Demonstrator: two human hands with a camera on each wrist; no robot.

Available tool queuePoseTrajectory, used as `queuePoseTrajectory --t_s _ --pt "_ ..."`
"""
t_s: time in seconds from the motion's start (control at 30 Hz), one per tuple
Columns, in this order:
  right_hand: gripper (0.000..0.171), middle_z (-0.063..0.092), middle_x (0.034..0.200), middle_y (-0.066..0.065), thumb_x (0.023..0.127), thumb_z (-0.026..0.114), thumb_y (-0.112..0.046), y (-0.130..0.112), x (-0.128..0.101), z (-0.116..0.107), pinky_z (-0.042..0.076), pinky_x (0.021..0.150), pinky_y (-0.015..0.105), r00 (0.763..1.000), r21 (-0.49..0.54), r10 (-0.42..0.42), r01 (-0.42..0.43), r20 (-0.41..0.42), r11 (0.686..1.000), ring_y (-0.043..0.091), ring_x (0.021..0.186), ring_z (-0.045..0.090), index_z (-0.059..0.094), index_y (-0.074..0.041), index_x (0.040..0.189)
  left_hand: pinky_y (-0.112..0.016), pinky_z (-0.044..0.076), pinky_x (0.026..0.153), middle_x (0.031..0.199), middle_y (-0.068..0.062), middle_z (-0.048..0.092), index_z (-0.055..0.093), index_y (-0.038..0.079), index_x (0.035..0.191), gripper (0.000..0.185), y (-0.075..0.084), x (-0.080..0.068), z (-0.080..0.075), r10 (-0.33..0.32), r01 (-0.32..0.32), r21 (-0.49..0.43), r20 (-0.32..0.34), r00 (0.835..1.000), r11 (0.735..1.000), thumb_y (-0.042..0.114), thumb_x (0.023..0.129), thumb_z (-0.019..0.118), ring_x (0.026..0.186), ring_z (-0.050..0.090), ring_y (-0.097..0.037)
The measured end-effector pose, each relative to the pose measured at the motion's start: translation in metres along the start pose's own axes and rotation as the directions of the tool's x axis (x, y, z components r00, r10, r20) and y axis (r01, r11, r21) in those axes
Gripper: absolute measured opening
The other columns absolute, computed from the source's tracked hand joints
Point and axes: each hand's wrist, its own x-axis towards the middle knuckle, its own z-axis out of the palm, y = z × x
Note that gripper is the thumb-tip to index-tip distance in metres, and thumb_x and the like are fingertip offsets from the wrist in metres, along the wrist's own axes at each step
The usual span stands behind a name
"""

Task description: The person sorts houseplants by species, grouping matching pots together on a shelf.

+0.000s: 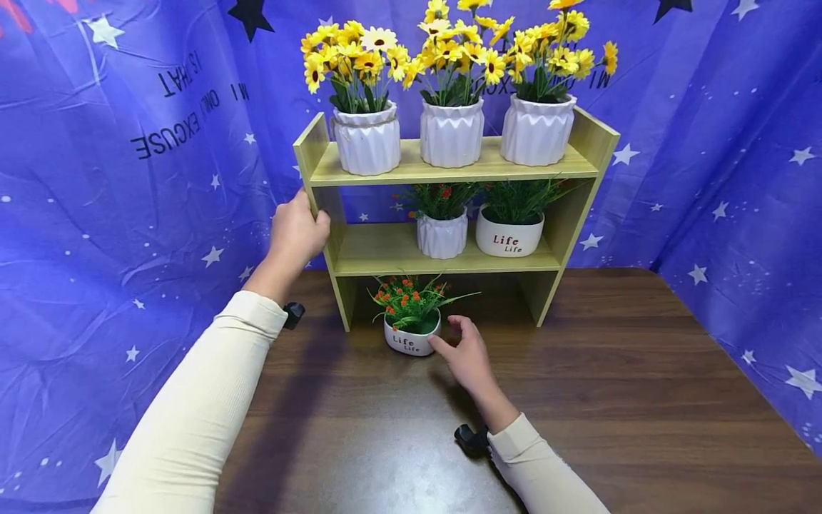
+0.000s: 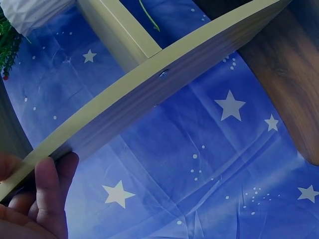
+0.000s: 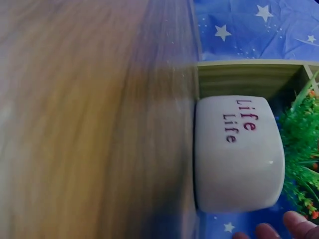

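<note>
Left hand [image 1: 297,232]: grips the front edge of the left side panel of the wooden shelf [image 1: 449,171], just under the top board; fingers curled round the panel edge, thumb side toward the viewer; in the left wrist view the fingertips [image 2: 47,191] lie pressed against the pale board.

Right hand [image 1: 467,357]: low over the desk [image 1: 610,385], just beside the small white pot [image 1: 411,339]; fingers loosely spread and slightly bent, one fingertip at or touching the pot's right side; no grip on it visible; in the right wrist view the fingertips [image 3: 299,224] show just off the pot's rim.

Small white pot: round, marked "Life Life" in red; holds a green plant with small orange-red flowers; stands upright on the desk in front of the shelf's bottom opening, toward its left side.

Wooden shelf: light wood, two boards between two side panels, standing at the back of the dark wood desk; top board carries three ribbed white vases [image 1: 452,132] of yellow daisies in a row; middle board carries one ribbed white pot with red-flowered greenery [image 1: 442,232] and, just beside it on the right, a second "Life" pot [image 1: 510,234] with plain green foliage.

Backdrop [image 1: 128,178]: blue cloth with white stars and mirrored black lettering, hung behind and to both sides of the desk.

Sleeves: cream, long, on both arms.
</note>
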Motion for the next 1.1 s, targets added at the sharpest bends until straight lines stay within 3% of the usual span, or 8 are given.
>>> queuePoseTrajectory --t_s 0.27,0.57,0.8,1.1 --pt "0.063 0.056 0.127 0.026 0.085 0.077 -0.025 0.003 0.004 0.022 0.042 0.100 0.051 0.997 0.055 0.064 -0.066 0.041 0.996 0.039 0.121 0.053 0.048 0.005 0.132 -0.058 0.047 0.083 0.105 -0.030 0.067 0.056 -0.002 0.110 0.025 -0.004 -0.002 0.000 0.009 -0.009 0.006 -0.004 1.000 1.000 0.014 0.091 0.050 0.101 0.062 -0.051" --pt "0.073 0.055 0.125 0.025 0.079 0.081 -0.022 0.006 0.016 0.035 0.041 0.099 0.049 0.999 0.055 0.046 -0.046 0.008 0.997 0.036 0.117 0.053 0.044 0.008 0.134 -0.058 0.046 0.083 0.105 -0.030 0.067 0.056 -0.001 0.110 0.025 -0.003 -0.002 0.000 0.014 -0.014 -0.005 -0.012 1.000 1.000 0.014 0.091 0.050 0.101 0.062 -0.051" --pt "0.080 0.052 0.133 0.026 0.076 0.084 -0.022 0.009 0.025 0.041 0.039 0.103 0.048 0.999 0.062 0.045 -0.045 -0.007 0.997 0.037 0.124 0.051 0.042 0.007 0.138 -0.058 0.047 0.083 0.104 -0.030 0.066 0.055 -0.001 0.109 0.024 -0.001 0.000 -0.002 0.015 -0.015 0.002 -0.010 1.000 1.000 0.015 0.092 0.050 0.101 0.062 -0.050" --pt "0.080 0.054 0.130 0.025 0.073 0.086 -0.019 0.014 0.028 0.047 0.041 0.101 0.049 1.000 0.078 0.017 -0.015 -0.020 0.997 0.037 0.120 0.053 0.043 0.006 0.137 -0.058 0.047 0.080 0.100 -0.030 0.067 0.056 -0.001 0.107 0.023 -0.001 -0.003 -0.001 0.006 -0.006 0.005 -0.007 1.000 1.000 0.015 0.091 0.050 0.097 0.063 -0.050"
